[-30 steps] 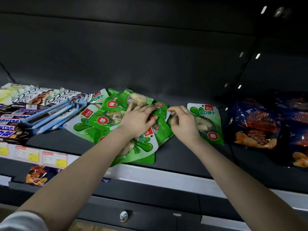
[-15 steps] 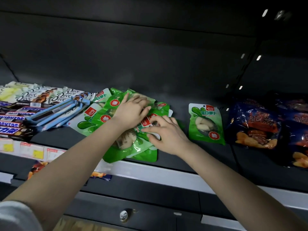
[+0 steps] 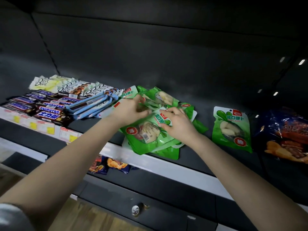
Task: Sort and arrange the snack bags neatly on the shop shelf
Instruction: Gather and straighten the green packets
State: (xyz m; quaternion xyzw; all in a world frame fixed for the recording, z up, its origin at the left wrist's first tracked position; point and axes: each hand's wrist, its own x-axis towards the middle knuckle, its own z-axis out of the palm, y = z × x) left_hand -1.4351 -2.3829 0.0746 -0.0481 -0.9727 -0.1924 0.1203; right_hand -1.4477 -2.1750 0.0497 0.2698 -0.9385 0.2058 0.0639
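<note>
Head view. The heap of green bags (image 3: 160,97) lay in the middle of the shelf (image 3: 168,164), near its front edge, the pouches overlapping at odd angles. One single green bag (image 3: 231,129) lay flat to the right, well apart from the heap. The top bag (image 3: 148,132) rested face up on the heap between both hands. The left grip (image 3: 131,110) sat at its far-left corner with curled fingers. Blur hid whether that grip pinched the film or only pressed on it. The right grip (image 3: 179,125) held the far-right part of the same bag, thumb laid over the face and fingers curled round the far edge.

The pouches appeared light, soft and glossy, so they would probably slide over one another and sag if lifted by one corner. The flat sealed borders offered the best hold, since the bulging middle held the food and would give way under pressure. Chocolate bars (image 3: 48,107) lay to the left of the heap, and blue bags (image 3: 286,135) lay at the far right.
</note>
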